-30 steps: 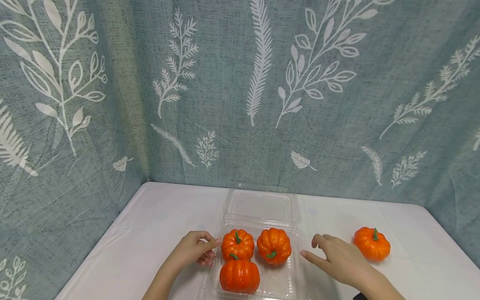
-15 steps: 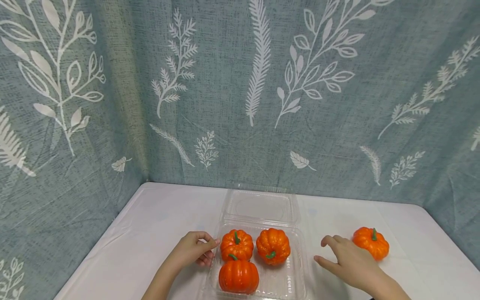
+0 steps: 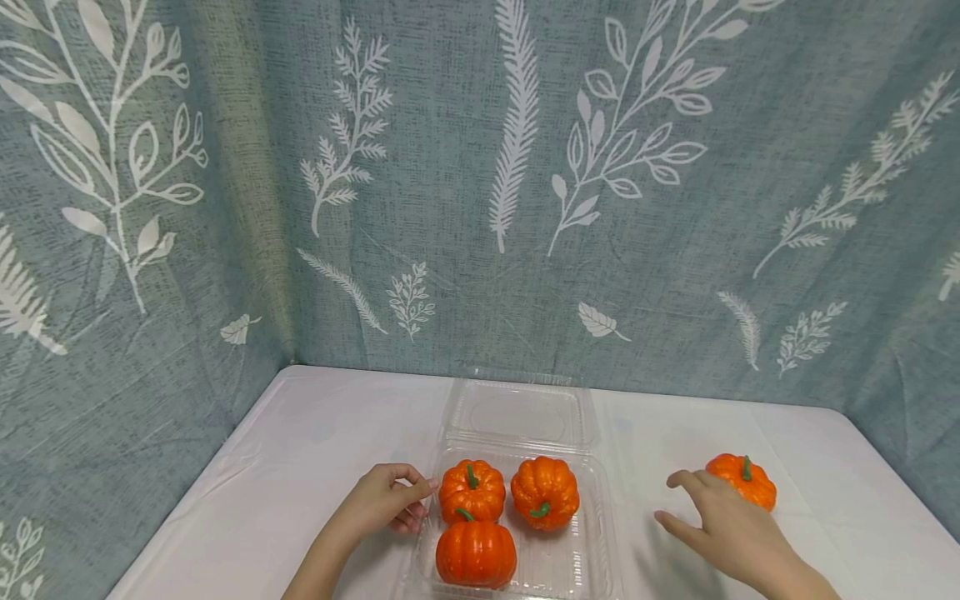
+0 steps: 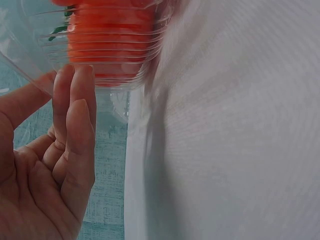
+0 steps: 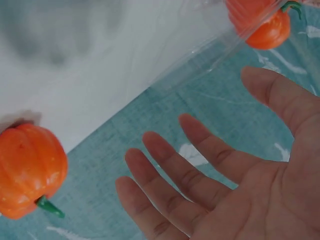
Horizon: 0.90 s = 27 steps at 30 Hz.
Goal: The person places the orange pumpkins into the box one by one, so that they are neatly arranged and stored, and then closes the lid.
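A clear plastic clamshell container [image 3: 551,575] lies on the table with its lid folded back. Inside it are three small orange pumpkins: one at the back left [image 3: 474,493], one at the right [image 3: 546,496] and one at the front left [image 3: 477,557]. At its left rim, my left hand [image 3: 384,498] pinches the edge between thumb and fingers; the left wrist view shows the fingertips [image 4: 82,72] against the ribbed side wall. My right hand [image 3: 731,529] hovers with fingers spread and holds nothing. Just beyond it sits another orange pumpkin [image 3: 759,483], partly hidden behind the hand.
The raised lid [image 3: 521,412] lies toward the back of the white table [image 3: 337,417]. Blue-grey curtains [image 3: 450,208] with white leaf prints stand behind the table and along its left side.
My right hand has moved right, away from the container and toward the lone pumpkin, covering more of it. The left hand has kept its hold on the container's rim.
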Motion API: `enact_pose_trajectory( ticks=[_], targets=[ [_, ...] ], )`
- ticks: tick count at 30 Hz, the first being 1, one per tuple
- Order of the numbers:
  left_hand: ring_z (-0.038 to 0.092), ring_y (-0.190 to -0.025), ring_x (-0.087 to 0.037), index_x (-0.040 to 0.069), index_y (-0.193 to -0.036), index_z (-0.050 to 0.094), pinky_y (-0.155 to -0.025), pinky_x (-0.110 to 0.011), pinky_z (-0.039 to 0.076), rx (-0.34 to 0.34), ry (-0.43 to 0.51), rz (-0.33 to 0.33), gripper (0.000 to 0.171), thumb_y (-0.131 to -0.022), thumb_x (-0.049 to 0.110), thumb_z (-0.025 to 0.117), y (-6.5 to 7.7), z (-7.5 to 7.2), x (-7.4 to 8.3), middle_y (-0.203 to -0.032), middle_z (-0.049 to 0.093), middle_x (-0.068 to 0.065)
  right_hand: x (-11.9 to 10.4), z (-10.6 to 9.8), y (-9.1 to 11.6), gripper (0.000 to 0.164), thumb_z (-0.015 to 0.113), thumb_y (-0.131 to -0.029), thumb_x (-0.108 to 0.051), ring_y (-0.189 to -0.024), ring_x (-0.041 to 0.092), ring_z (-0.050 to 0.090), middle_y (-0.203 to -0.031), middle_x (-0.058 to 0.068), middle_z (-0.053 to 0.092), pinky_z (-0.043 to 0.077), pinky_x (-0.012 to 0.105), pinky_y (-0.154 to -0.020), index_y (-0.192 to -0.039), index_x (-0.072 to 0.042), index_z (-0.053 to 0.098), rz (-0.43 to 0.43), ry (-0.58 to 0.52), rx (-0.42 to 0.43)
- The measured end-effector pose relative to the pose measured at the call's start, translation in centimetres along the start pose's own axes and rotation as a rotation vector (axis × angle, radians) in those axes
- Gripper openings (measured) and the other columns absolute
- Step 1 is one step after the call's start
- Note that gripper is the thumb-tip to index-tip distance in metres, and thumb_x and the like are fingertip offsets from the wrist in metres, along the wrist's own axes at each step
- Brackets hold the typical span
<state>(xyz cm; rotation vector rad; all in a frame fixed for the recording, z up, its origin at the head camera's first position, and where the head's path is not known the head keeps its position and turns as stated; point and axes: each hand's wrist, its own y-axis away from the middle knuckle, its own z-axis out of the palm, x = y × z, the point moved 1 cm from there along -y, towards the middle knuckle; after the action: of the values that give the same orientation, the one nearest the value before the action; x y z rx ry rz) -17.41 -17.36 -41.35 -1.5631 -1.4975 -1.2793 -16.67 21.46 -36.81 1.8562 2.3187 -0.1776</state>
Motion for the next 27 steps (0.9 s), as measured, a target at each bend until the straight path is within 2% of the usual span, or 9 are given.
enact_pose_trajectory(
  ticks=[7, 13, 21, 27],
  targets=[
    [0.055, -0.046, -0.008, -0.002, -0.084, 0.06, -0.047, -0.026, 0.052, -0.002, -0.003, 0.003, 0.031, -0.088, 0.028, 0.062, 0.0, 0.0, -0.1, -0.058, 0.061, -0.002, 0.9, -0.2, 0.3, 0.045, 0.066, -0.08, -0.045, -0.094, 0.027, 0.058, -0.111, 0.01, 0.06, 0.048, 0.038, -0.055, -0.108, -0.011, 0.058, 0.015, -0.001, 0.008],
    [0.056, -0.046, -0.008, -0.002, -0.085, 0.06, -0.048, -0.027, 0.052, -0.002, -0.007, 0.002, 0.032, -0.087, 0.03, 0.063, -0.1, 0.0, -0.2, -0.058, 0.061, -0.002, 1.7, -0.3, 0.6, 0.044, 0.066, -0.08, -0.045, -0.089, 0.022, 0.056, -0.108, 0.006, 0.06, 0.046, 0.035, -0.053, -0.107, -0.011, 0.057, 0.033, -0.012, -0.004],
    [0.056, -0.047, -0.008, -0.002, -0.084, 0.059, -0.048, -0.027, 0.052, -0.005, -0.005, 0.01, 0.031, -0.088, 0.028, 0.062, -0.1, -0.1, -0.2, -0.059, 0.061, -0.002, 2.7, -0.5, 0.7, 0.047, 0.065, -0.081, -0.046, -0.093, 0.026, 0.056, -0.11, 0.012, 0.058, 0.05, 0.044, -0.059, -0.108, -0.008, 0.058, 0.041, 0.0, -0.006],
    [0.056, -0.047, -0.009, -0.002, -0.085, 0.059, -0.048, -0.028, 0.053, -0.007, -0.005, 0.017, 0.031, -0.088, 0.028, 0.062, -0.1, -0.1, -0.2, -0.059, 0.062, -0.003, 3.1, -0.9, 0.8, 0.046, 0.064, -0.081, -0.047, -0.096, 0.034, 0.055, -0.109, 0.011, 0.059, 0.049, 0.047, -0.058, -0.107, -0.01, 0.058, 0.032, -0.02, 0.039]
  ],
)
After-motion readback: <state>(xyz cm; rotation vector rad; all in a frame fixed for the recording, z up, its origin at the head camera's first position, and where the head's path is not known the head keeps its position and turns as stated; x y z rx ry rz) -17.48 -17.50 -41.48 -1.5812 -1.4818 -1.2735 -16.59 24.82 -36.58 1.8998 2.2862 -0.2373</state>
